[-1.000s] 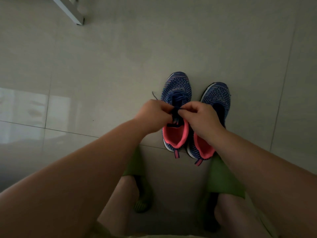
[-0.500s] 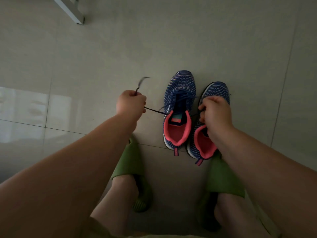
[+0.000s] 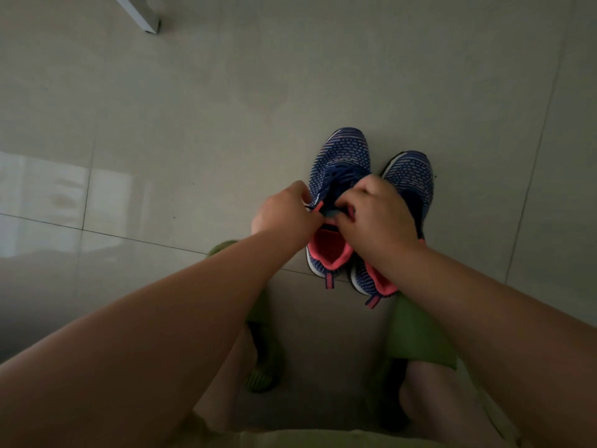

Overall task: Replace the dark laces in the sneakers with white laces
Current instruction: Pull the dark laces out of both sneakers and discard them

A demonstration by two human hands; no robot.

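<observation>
Left sneaker: I see the left sneaker (image 3: 339, 163) on the tiled floor (image 3: 226, 124), toe pointing away from me, blue knit upper, coral lining at the collar.
Right sneaker: the right sneaker (image 3: 408, 176) stands just beside it, touching or nearly touching along the inner side, set slightly nearer to me; its heel half is hidden under my right wrist.
Dark lace: the dark lace (image 3: 336, 184) runs up the throat of the left sneaker, and its near end disappears between my two hands at the tongue.
Left hand: my left hand (image 3: 284, 215) sits at the left edge of that sneaker's collar, fingers curled and pinching at the lace near the top eyelets; a thin dark strand shows at the fingertips.
Right hand: my right hand (image 3: 378, 215) lies over the tongue, thumb and forefinger closed on something dark there; it looks like the lace, though the light is dim and the grip itself is partly hidden.
Hands together: both hands nearly meet over the shoe opening.
Slippers: green slippers (image 3: 416, 331) on my feet lie just behind the sneakers' heels, close to them.
Edges: a pale furniture leg (image 3: 142, 14) stands far off at the upper left.
Open room: bare floor lies to the left of the sneakers, beyond the toes, and to the right.
</observation>
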